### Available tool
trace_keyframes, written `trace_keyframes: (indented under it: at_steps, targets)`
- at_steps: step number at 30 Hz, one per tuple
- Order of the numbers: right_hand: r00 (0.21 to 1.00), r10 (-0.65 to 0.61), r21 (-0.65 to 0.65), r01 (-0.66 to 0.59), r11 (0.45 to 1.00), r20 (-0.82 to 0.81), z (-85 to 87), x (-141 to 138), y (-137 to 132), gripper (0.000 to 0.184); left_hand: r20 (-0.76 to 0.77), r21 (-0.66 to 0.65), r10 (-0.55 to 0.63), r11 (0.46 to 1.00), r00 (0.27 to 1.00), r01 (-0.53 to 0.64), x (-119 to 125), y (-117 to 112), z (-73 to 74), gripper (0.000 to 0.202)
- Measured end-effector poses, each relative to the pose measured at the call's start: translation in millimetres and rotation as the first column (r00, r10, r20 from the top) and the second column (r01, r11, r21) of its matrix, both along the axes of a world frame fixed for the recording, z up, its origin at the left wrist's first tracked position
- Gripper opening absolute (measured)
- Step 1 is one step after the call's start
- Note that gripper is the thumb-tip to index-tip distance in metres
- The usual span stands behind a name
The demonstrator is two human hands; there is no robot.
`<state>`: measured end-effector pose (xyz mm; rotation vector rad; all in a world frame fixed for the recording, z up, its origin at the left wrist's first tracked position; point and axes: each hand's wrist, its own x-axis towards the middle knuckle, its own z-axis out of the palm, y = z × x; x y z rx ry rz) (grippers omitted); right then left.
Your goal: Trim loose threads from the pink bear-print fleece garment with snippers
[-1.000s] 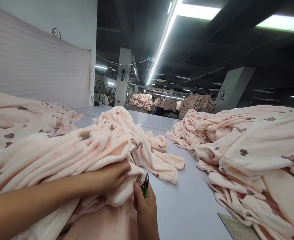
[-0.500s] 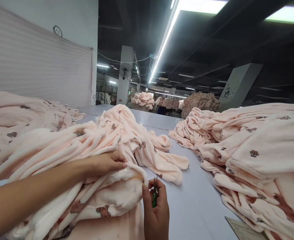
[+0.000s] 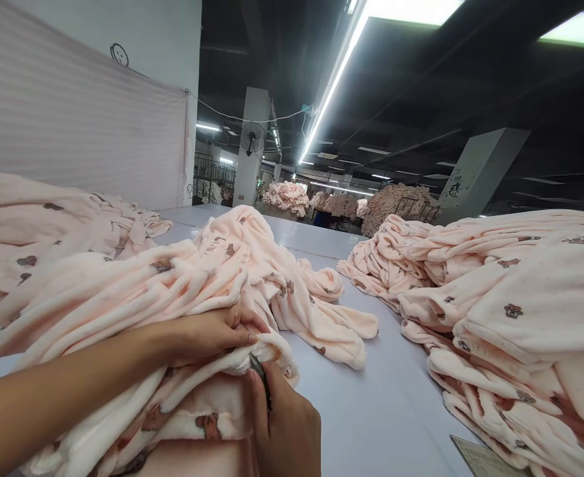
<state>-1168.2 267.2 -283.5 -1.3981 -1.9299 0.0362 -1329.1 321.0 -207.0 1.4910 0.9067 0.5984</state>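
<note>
A pink fleece garment [image 3: 212,278] printed with small brown bears lies bunched on the white table [image 3: 371,411] in front of me. My left hand [image 3: 217,331] presses down on a folded edge of it, fingers curled over the cloth. My right hand [image 3: 284,430] is closed round small thread snips [image 3: 260,377]. Their dark tip points up into the garment's edge just under my left fingers.
A tall heap of the same pink garments [image 3: 510,305] fills the right side. Another heap [image 3: 48,225] lies at the left by a white wall. A paper sheet [image 3: 480,457] lies at the bottom right. Far back stand pillars and more fabric piles [image 3: 396,202].
My right hand has moved left and up, bringing the snips from beside the garment to its edge under my left hand. My left hand has shifted slightly along the fold.
</note>
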Motion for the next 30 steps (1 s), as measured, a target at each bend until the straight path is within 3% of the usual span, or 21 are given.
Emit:
trace_keyframes:
  at_steps: [5, 10, 13, 16, 18, 20, 22, 26, 30]
  targets:
    - [0.999, -0.032, 0.023, 0.032, 0.999, -0.026, -3.2, 1.6, -1.0, 0.043, -0.075, 0.044, 0.063, 0.997, 0.995, -0.06, -2.4, -0.2, -1.2, 0.042]
    - [0.989, -0.097, 0.094, 0.087, 0.992, 0.111, 1.3, -2.7, -3.1, 0.04, -0.108, 0.056, 0.076, 0.996, 0.991, -0.071, -1.6, -0.5, -1.3, 0.045]
    - [0.986, -0.113, 0.06, 0.106, 0.993, 0.123, 3.2, -2.8, -3.1, 0.043, -0.114, 0.058, 0.079, 0.996, 0.99, -0.073, -1.2, -0.9, -1.1, 0.044]
    - [0.99, -0.002, -0.089, -0.01, 0.996, -0.138, 1.1, 0.2, -0.2, 0.041, -0.109, 0.075, 0.105, 0.992, 0.989, -0.097, -0.3, -1.9, 2.3, 0.037]
    - [0.895, 0.111, -0.146, -0.191, 0.971, -0.433, 0.1, 0.9, 2.7, 0.037, -0.091, 0.073, 0.134, 0.989, 0.987, -0.128, 1.2, -2.6, 6.1, 0.033]
    - [0.763, 0.167, -0.141, -0.321, 0.937, -0.625, 0.9, -1.3, 5.8, 0.032, -0.066, 0.051, 0.159, 0.986, 0.985, -0.156, 3.3, -2.6, 9.5, 0.031]
    - [0.723, 0.156, -0.145, -0.336, 0.93, -0.673, 3.5, -6.2, 9.2, 0.027, -0.051, 0.019, 0.163, 0.987, 0.985, -0.163, 5.1, -1.1, 11.0, 0.034]
    - [0.718, 0.119, -0.144, -0.295, 0.945, -0.686, 10.2, -17.9, 18.0, 0.026, -0.064, 0.029, 0.157, 0.987, 0.985, -0.156, 4.9, 5.3, 7.8, 0.04]
    - [0.588, 0.193, -0.075, -0.4, 0.913, -0.786, 8.5, -22.4, 26.5, 0.02, -0.103, 0.104, 0.173, 0.981, 0.98, -0.162, 3.0, 8.6, 3.2, 0.041]
